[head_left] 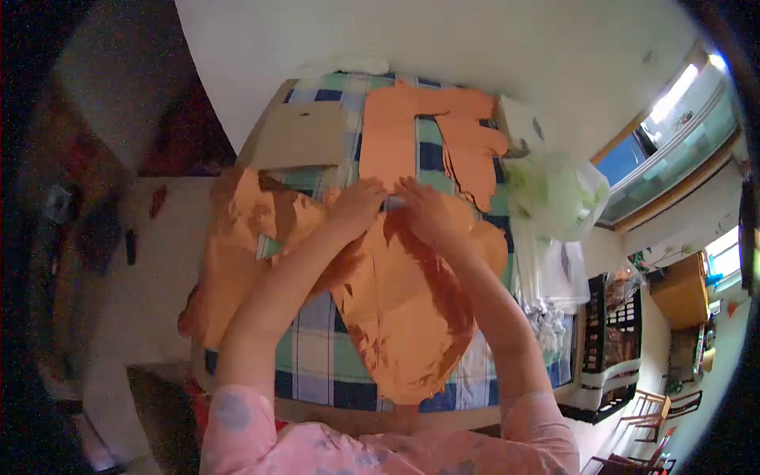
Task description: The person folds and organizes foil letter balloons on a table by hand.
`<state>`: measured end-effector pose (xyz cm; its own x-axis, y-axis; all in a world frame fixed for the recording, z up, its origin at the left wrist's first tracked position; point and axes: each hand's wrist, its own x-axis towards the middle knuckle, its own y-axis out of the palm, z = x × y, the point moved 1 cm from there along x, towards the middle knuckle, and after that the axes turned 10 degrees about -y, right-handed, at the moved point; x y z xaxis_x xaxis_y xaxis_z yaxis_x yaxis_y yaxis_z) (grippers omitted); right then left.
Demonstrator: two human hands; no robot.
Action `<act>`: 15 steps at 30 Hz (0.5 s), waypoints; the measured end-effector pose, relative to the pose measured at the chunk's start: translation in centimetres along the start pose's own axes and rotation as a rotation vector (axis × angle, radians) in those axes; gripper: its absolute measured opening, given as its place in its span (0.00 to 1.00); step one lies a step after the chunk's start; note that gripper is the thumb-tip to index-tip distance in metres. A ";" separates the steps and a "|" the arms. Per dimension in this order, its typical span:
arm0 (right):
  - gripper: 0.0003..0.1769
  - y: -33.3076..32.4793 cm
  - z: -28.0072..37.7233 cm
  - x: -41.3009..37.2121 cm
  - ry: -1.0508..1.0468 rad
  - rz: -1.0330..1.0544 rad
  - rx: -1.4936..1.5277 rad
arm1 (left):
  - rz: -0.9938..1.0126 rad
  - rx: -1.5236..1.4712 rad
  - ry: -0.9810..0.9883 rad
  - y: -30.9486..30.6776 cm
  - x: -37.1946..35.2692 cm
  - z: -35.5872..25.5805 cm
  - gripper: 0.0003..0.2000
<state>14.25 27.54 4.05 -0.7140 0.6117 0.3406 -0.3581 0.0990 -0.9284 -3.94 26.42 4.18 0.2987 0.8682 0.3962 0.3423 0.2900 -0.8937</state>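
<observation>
Checkered cloth [317, 356] in green, white and blue covers the table, an orange foil-like sheet [412, 317] lying on it nearest the person. Left hand [360, 207] and right hand [423, 210] press at its far edge, close together; whether fingers pinch it, I cannot tell. Beyond lie orange pieces [388, 134] and brown cardboard [305, 134], with clear plastic bags [558, 194] at right.
</observation>
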 end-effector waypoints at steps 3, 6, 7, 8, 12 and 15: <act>0.28 3.3 -3.0 2.7 -0.014 0.058 0.004 | 0.298 0.075 -0.119 1.9 2.2 0.9 0.10; 0.25 3.0 -2.7 3.5 0.078 0.089 0.122 | 0.239 0.139 -0.029 3.4 2.9 1.8 0.09; 0.23 1.9 -2.1 4.0 0.112 0.150 0.160 | 0.208 0.142 -0.007 4.3 3.1 2.2 0.09; 0.22 1.6 -1.8 4.0 0.114 0.140 0.180 | 0.180 0.143 0.013 5.3 3.3 2.5 0.09; 0.17 0.8 -1.2 4.2 0.087 -0.005 0.240 | 0.235 0.047 -0.170 6.5 4.1 2.4 0.09; 0.16 0.6 -1.7 4.7 0.120 0.089 0.274 | 0.148 0.212 0.071 2.7 3.7 1.0 0.08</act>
<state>11.68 31.83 4.87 -0.6796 0.6983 0.2249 -0.4579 -0.1642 -0.8737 -2.81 30.87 2.99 0.3961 0.8793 0.2645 0.0978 0.2460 -0.9643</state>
